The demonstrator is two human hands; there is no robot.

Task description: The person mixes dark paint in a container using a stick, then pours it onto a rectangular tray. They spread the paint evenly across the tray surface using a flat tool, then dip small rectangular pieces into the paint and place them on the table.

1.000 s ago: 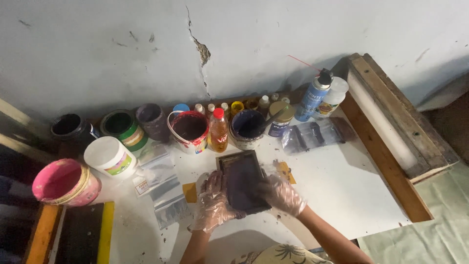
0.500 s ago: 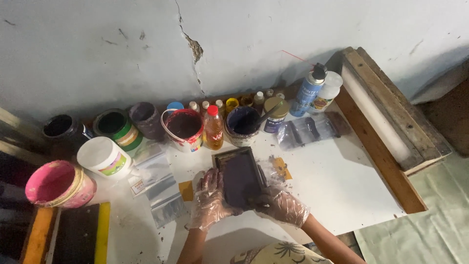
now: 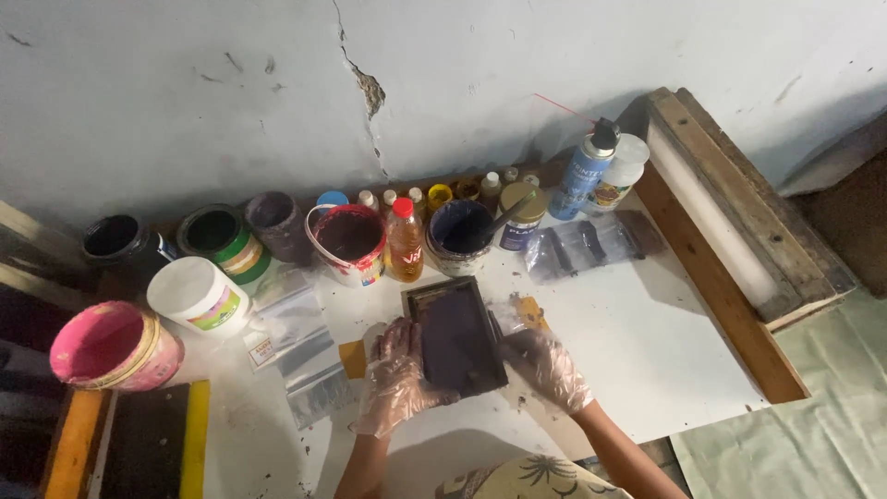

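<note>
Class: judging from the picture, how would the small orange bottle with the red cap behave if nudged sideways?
The orange bottle stands tall and narrow, so it would probably tip rather than slide. It looks full, so probably heavy for its size. Lying down, its round body may roll.

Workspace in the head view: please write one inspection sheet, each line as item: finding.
Surface: white table, stained with dark specks.
Job's things: small dark framed screen, flat on the table between both hands.
Clutter: pink bucket, white tub, red-rimmed paint pot, orange bottle, blue spray can, clear plastic bags.
Grips: left hand and right hand, both in clear gloves, press the frame's sides.
Cables: nothing seen.
Surroundings: cracked grey wall; wooden frame leaning at the right.
</note>
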